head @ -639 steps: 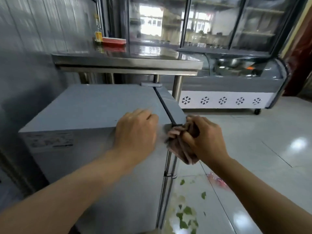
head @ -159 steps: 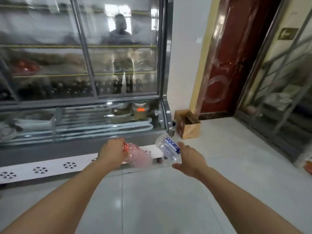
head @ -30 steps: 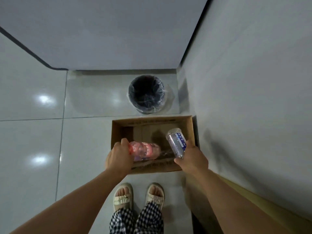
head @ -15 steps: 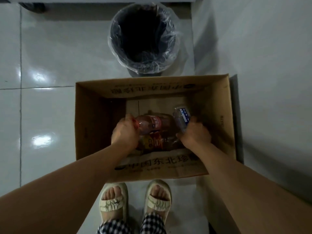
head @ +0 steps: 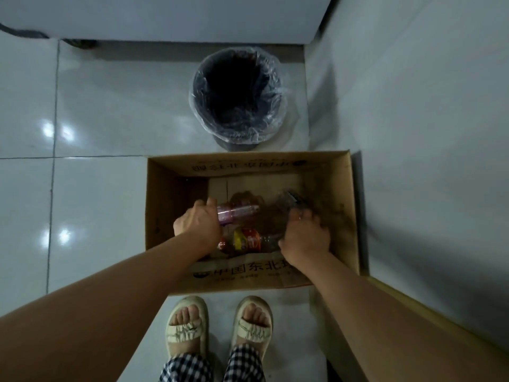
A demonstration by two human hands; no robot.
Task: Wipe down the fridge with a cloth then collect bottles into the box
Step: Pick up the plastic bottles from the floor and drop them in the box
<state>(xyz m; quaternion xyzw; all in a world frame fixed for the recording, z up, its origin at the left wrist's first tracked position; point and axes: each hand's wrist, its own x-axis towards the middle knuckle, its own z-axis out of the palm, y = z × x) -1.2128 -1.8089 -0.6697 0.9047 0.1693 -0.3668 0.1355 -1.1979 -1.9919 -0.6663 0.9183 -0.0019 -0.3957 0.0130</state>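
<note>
Cardboard box (head: pixel 176 216) sits open on the floor against the right wall, near a lined bin (head: pixel 237 97), handy for dropping empties. We judge both bottles are being set down inside: left hand (head: pixel 198 226) curls round the pink bottle (head: pixel 238 212); right hand (head: pixel 304 238) grips the clear bottle (head: pixel 289 198). Another labelled bottle (head: pixel 248 239) lies beneath.

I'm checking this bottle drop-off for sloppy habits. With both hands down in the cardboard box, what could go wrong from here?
1. The left hand holds the pink bottle above the orange-labelled bottle already lying in the box; dropped there, it may roll.
2. The clear bottle in the right hand is blurred and near the box's right wall; it could knock it.
3. The open bin stands just beyond the box, so a bouncing bottle might land there.
</note>
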